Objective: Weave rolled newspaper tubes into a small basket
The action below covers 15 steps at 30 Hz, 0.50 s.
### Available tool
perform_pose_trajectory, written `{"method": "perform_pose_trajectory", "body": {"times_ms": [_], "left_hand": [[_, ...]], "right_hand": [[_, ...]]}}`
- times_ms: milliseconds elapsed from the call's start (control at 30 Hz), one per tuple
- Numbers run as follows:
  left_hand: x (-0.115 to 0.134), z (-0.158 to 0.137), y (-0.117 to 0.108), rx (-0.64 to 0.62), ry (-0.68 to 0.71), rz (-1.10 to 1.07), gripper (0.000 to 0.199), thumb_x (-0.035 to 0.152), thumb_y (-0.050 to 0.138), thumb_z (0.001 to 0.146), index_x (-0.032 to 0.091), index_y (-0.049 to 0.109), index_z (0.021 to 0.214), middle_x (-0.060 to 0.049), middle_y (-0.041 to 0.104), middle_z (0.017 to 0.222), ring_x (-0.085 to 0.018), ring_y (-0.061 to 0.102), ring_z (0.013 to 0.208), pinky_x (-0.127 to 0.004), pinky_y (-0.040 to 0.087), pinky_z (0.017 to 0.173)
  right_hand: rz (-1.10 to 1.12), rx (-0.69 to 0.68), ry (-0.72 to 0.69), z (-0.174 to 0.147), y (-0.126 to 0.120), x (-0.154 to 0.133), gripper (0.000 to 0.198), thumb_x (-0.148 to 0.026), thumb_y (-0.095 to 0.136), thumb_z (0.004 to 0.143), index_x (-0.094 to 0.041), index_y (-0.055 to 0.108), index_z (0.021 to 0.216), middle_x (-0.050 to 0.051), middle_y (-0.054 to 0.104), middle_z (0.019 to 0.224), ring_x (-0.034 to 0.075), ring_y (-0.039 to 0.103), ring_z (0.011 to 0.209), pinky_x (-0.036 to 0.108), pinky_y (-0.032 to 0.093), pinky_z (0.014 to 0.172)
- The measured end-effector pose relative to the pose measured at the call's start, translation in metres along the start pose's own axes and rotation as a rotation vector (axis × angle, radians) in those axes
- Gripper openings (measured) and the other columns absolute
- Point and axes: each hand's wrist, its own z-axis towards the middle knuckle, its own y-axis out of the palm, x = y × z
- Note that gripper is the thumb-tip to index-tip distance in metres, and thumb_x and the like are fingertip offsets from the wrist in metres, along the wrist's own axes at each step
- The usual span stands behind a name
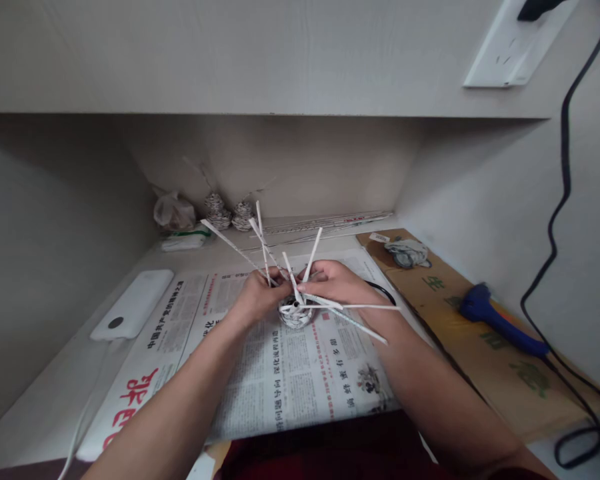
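Observation:
A small round woven piece of rolled newspaper strips is between my hands, low over the newspaper. Several stiff paper tubes spread out from its top, some upward and away, some to the right. My left hand has its fingers closed on paper tubes at the left side of the piece. From the right, my right hand pinches a paper tube near the top of the weave. The fingertips partly hide the spot where the tubes meet.
Newspaper sheets cover the tabletop. Two woven gourd shapes, a plastic bag and long paper tubes lie at the back. A white power bank is left. Right, cardboard bears a blue glue gun with a black cord.

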Motion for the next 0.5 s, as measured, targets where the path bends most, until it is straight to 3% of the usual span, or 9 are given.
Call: {"method": "perform_pose_trajectory", "body": {"times_ms": [200,500], "left_hand": [[0.008,-0.004,0.002,-0.031,0.027,0.058,0.017,0.028,0.069,0.067,0.012,0.069,0.072,-0.005,0.069,0.07,-0.016,0.062,0.064,-0.027,0.048,0.064],[0.008,-0.005,0.002,-0.041,-0.003,0.108,0.021,0.031,0.069,0.068,0.013,0.07,0.079,-0.004,0.069,0.069,-0.015,0.06,0.058,-0.025,0.046,0.058]], "right_hand": [[-0.011,0.007,0.013,-0.004,0.005,-0.008,0.018,-0.011,0.066,0.074,-0.014,0.064,0.092,0.0,0.066,0.066,0.01,0.061,0.051,0.018,0.049,0.048],[-0.11,0.033,0.01,0.003,-0.003,0.007,0.016,-0.019,0.069,0.074,-0.019,0.068,0.09,0.003,0.068,0.07,0.013,0.06,0.05,0.021,0.045,0.038]]}}
